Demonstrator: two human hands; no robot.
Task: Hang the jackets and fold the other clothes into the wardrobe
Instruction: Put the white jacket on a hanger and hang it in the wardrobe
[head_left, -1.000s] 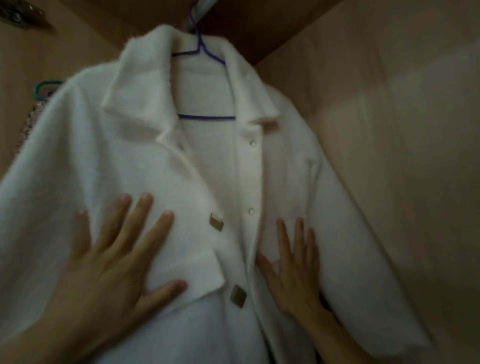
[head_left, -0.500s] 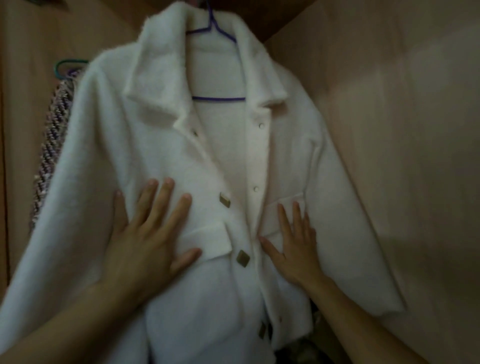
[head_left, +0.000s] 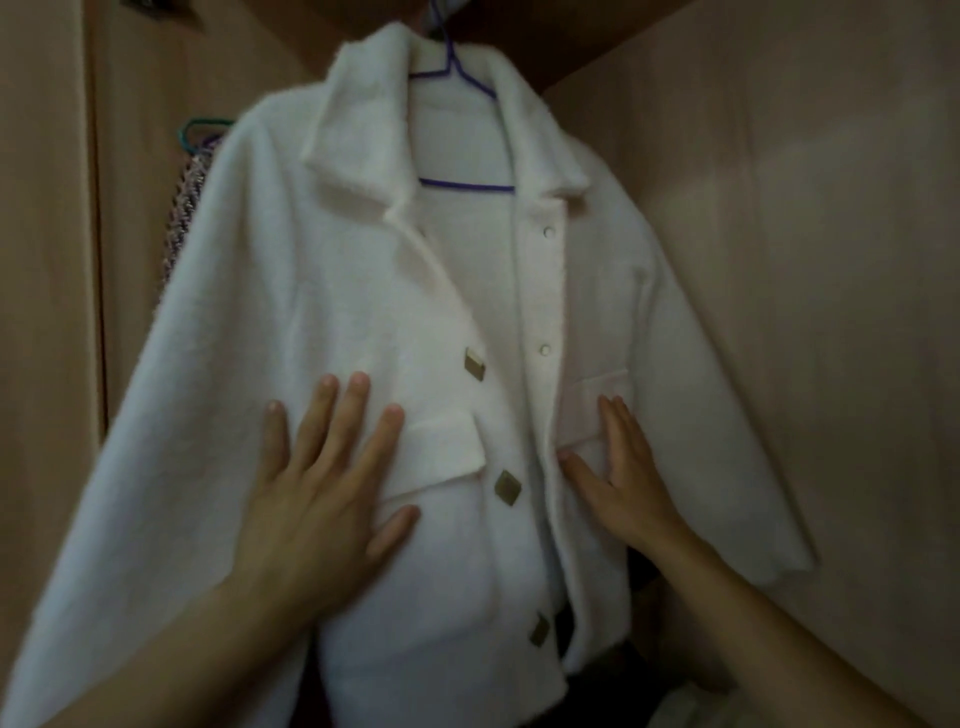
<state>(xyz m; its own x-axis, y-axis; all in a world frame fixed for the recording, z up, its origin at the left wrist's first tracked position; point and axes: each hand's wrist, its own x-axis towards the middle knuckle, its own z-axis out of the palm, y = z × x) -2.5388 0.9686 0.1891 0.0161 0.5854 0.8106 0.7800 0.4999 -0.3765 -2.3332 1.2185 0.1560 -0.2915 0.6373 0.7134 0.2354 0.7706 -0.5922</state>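
One white jacket (head_left: 332, 291) hangs inside the wardrobe (head_left: 810, 260) on one purple hanger (head_left: 465, 183). Two hands press its front: left hand (head_left: 317, 499) with fingers spread wide, right hand (head_left: 623, 483) flat. Smoothing both panels downward evenly should keep it level. Three gold buttons (head_left: 506, 487) show.

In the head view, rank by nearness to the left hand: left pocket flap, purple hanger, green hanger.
From the left hand, flat on the white jacket:
1. left pocket flap, under the fingertips.
2. green hanger, up and to the left.
3. purple hanger, at the collar; close to call with 2.
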